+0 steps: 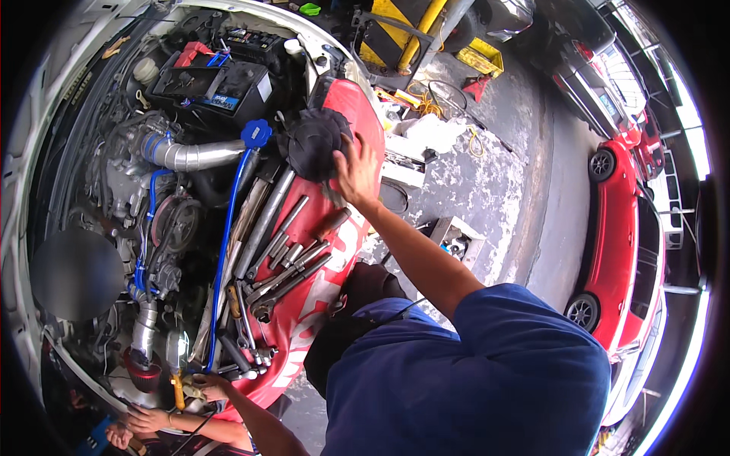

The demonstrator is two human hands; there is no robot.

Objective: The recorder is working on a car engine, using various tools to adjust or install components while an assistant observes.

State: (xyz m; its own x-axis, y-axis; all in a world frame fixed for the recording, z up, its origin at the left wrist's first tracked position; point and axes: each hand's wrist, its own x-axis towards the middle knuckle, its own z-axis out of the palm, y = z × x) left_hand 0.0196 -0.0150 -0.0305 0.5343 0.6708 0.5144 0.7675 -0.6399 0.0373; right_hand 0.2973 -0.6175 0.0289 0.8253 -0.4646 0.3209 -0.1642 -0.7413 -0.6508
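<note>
Here, the right hand (357, 173), fingers apart, touches the bundle (312, 144); light pressure seems best. Left hand (216, 387): closed or not, I cannot tell.

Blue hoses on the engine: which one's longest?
The long blue hose stretching from near the blue cap toward the left hand; the shorter blue hose bends sharply.

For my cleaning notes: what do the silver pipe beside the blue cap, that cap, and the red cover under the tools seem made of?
Silver pipe: polished metal, perhaps aluminium, judging by its bright reflections.
Blue cap: painted metal or plastic; its even colour leaves this open.
Red cover: probably vinyl, smooth with slight sheen, draped like a sheet.
</note>
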